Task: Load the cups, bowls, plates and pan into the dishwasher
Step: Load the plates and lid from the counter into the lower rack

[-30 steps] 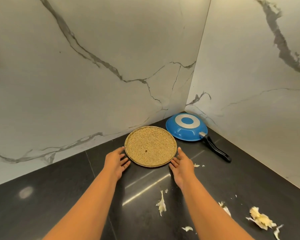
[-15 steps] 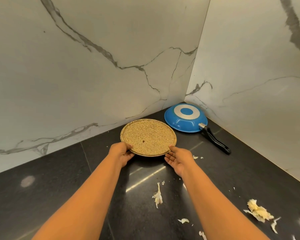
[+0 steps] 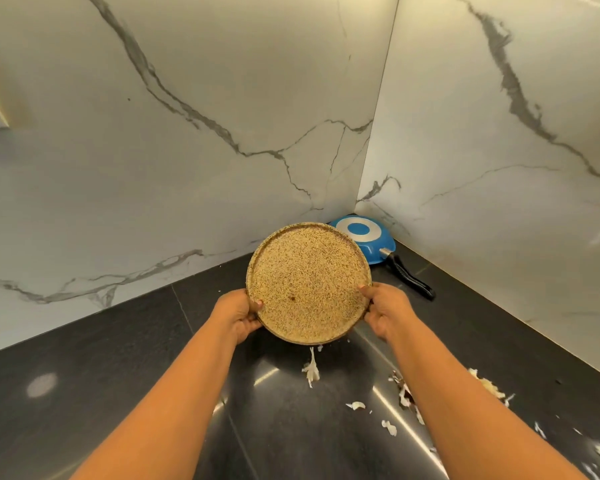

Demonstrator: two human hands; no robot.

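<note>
- Dark glossy counter in a corner of white veined marble walls.
- Pale scraps strewn on it.
- Speckled plate gripped above it by left hand and right hand.
- Blue pan upside down in corner.

A: The plate?
B: Speckled, matt, grainy like stoneware.
A: Behind the plate?
B: The pan, glossy blue enamel. Under the plate, the counter, polished dark stone.

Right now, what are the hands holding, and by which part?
Both hands hold the speckled plate by its rim: left hand on its left edge, right hand on its right edge.
</note>
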